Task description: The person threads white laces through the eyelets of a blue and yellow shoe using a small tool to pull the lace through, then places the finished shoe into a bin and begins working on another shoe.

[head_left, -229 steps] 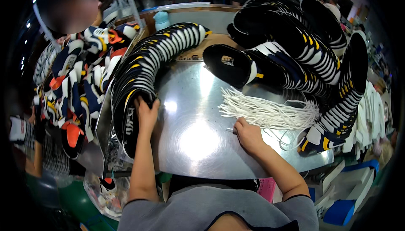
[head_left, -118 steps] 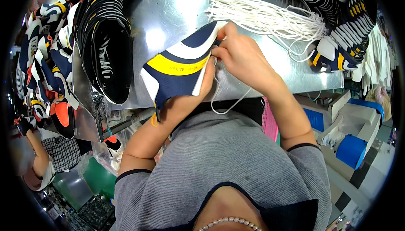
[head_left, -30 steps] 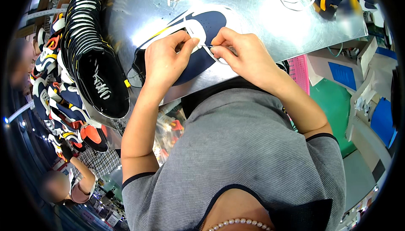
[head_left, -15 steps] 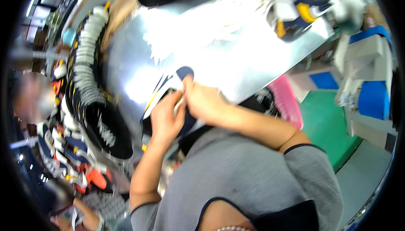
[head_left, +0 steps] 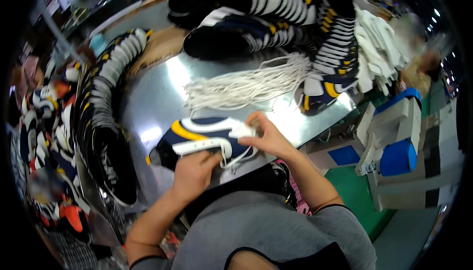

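Your shoe upper (head_left: 209,134) lies lengthwise left to right on the table (head_left: 148,102), toe pointing right. Your left hand (head_left: 197,171), curled, meets its near edge; your right hand (head_left: 266,139), partly open, touches its toe. Whether either grips is unclear. It's navy and white, with 1 yellow stripe.

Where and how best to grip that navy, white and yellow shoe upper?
Probably the black heel end of the shoe upper, pinched from the person's left: it points that way and no fingers cover it. The right hand is at the toe, the left hand at the near edge.
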`<state>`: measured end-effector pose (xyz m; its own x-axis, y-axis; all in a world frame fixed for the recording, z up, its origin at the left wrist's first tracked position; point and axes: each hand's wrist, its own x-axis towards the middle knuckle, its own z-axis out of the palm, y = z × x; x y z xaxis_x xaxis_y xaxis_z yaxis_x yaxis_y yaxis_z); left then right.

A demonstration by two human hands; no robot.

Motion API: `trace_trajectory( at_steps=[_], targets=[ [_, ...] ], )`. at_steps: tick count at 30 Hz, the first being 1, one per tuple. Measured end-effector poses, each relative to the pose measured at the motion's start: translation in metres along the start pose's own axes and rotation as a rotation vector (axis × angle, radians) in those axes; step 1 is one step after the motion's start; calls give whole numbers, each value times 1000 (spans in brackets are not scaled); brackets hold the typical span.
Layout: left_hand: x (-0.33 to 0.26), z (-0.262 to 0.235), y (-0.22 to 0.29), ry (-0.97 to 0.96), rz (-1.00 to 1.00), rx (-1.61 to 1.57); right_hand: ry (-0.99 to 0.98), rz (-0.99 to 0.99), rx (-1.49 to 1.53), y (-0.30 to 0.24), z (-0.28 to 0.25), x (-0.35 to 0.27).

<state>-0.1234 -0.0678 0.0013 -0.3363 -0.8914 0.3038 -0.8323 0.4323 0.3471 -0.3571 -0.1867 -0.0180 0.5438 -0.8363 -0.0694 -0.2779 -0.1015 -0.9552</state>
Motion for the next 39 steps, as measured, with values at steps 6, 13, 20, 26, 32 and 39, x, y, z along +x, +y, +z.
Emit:
trace_trajectory(
  at_steps=[6,13,20,26,32,39],
  targets=[
    [1,-8,-23,56,-10,-98,90,58,-25,-8,8,0],
    [2,-2,-33,168,-66,-76,164,80,90,22,-22,-39],
    [11,-18,-41,-275,-505,-538,213,-2,187,9,26,26],
    [31,-32,-45,-491,-1043,-1005,179,-27,292,7,43,34],
    [30,-12,-59,-385,-1001,-1123,165,61,292,7,52,32],
    [14,12,-68,152,-717,-703,195,255,473,7,41,29]
  ],
)
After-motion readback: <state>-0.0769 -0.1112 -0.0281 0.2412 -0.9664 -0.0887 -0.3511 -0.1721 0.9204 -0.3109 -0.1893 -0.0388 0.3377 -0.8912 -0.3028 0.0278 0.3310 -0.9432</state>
